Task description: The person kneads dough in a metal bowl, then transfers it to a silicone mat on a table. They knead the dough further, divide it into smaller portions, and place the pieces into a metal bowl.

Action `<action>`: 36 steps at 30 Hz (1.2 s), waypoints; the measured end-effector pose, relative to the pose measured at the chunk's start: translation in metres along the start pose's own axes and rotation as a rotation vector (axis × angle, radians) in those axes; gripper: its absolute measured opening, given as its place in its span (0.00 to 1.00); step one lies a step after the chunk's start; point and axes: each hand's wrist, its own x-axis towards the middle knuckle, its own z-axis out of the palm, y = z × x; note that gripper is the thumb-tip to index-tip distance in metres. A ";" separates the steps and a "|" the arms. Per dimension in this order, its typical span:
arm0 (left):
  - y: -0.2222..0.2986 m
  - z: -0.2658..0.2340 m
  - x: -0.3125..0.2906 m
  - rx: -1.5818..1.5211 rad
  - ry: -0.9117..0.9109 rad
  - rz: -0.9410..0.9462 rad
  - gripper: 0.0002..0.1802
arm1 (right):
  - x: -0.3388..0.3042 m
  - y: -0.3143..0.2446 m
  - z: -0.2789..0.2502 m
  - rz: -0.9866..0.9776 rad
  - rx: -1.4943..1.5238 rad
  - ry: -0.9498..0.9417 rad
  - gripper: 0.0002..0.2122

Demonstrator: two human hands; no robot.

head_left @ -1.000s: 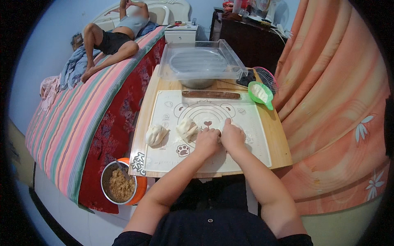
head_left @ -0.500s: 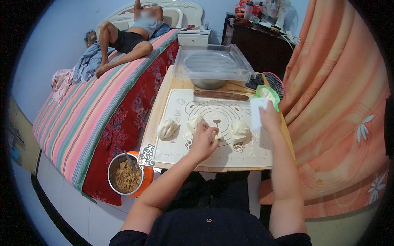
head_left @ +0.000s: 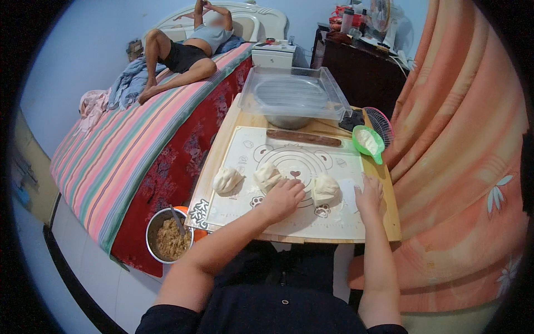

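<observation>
Three lumps of white dough lie in a row on a pale baking mat point(head_left: 231, 209) printed with a bear face: a left lump point(head_left: 227, 180), a middle lump point(head_left: 267, 177) and a right lump point(head_left: 325, 190). Palm down, my left hand point(head_left: 285, 199) rests on the mat between the middle and right lumps, its fingers stretched forward; whatever lies under the palm is hidden. My right hand point(head_left: 370, 196) is at the mat's right edge with thumb and fingers apart. Beside its thumb a white flat dough scraper point(head_left: 348, 193) lies on the mat.
A brown rolling pin point(head_left: 303, 138) lies behind the dough. Beyond stands a clear plastic bin point(head_left: 334, 106) over a metal bowl. At right is a green scoop point(head_left: 377, 153) with white flour. Lower left, a pot point(head_left: 150, 245) holds brown filling. A person point(head_left: 194, 61) lies on the striped bed.
My right hand has come down toward me, and the raised scraper now lies flat. My left hand has gone from pinching a small dough piece to lying palm down. The view has shifted slightly.
</observation>
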 end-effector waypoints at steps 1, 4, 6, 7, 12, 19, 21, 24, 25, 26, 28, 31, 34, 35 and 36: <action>-0.001 -0.001 -0.002 0.118 -0.011 0.134 0.24 | -0.003 -0.001 0.001 -0.034 0.020 0.044 0.24; -0.005 -0.001 -0.006 0.147 -0.047 0.350 0.28 | -0.011 -0.028 0.007 -0.332 0.215 0.029 0.27; -0.002 -0.009 -0.007 -0.049 -0.107 0.332 0.29 | -0.018 -0.056 0.010 -0.312 0.210 -0.106 0.30; 0.006 -0.024 -0.005 -0.205 -0.152 0.276 0.29 | -0.018 -0.066 0.011 -0.301 0.203 -0.170 0.32; 0.004 0.006 -0.024 -0.587 0.372 -0.219 0.32 | -0.015 -0.088 0.018 -0.399 0.117 -0.296 0.34; 0.025 -0.001 -0.025 -0.055 0.271 -0.380 0.27 | -0.010 -0.091 0.045 -0.534 0.136 -0.164 0.13; 0.028 0.006 -0.023 -0.044 0.212 -0.275 0.28 | -0.004 -0.098 0.045 -0.567 0.092 -0.169 0.10; 0.017 0.005 -0.017 0.039 -0.026 -0.083 0.24 | 0.008 -0.104 0.037 -0.743 -0.167 -0.170 0.08; 0.014 -0.004 -0.011 0.080 -0.122 -0.010 0.23 | 0.009 -0.101 0.037 -0.796 -0.200 -0.112 0.11; 0.015 -0.021 -0.006 0.147 -0.102 0.003 0.25 | 0.010 -0.095 0.041 -0.846 -0.232 -0.053 0.14; 0.008 -0.024 -0.007 0.170 -0.046 0.002 0.28 | 0.004 -0.090 0.039 -0.869 -0.237 -0.041 0.22; 0.011 -0.007 -0.021 0.036 -0.052 0.010 0.35 | -0.004 -0.092 0.020 -0.736 0.020 -0.330 0.36; 0.009 -0.005 -0.017 -0.451 0.034 -0.019 0.34 | 0.022 -0.084 0.012 -0.446 0.637 -0.543 0.39; 0.005 -0.008 -0.015 -0.413 0.101 -0.095 0.33 | 0.026 -0.076 0.013 -0.495 0.505 -0.453 0.38; 0.003 -0.012 -0.015 -0.375 0.169 -0.172 0.33 | 0.029 -0.068 0.013 -0.541 0.372 -0.364 0.37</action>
